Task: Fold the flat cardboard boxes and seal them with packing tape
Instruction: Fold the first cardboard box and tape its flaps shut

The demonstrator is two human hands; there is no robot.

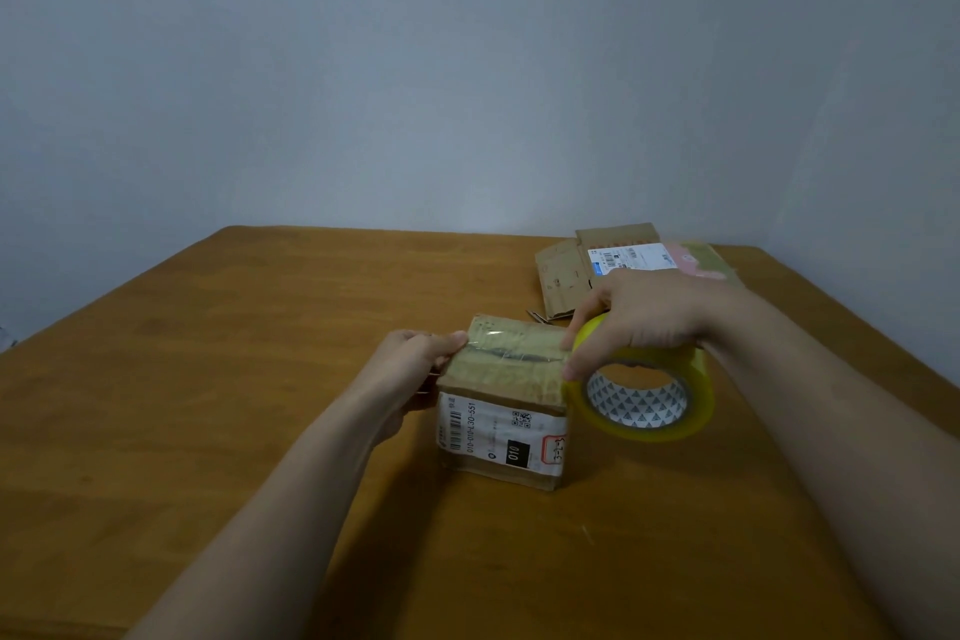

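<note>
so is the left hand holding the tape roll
No, the right hand grips the tape roll while the left hand holds the box's left edge.

A single head-worn camera is looking forward and down over the worktop (pixel 208 405), which is filling the lower half of the frame. The wall (pixel 467 68) is taking the upper half. Both forearms (pixel 291 509) are showing at the bottom edge.

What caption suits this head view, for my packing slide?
Left hand grips the box, thumb on the tape; right hand holds the roll at its right edge.
</note>
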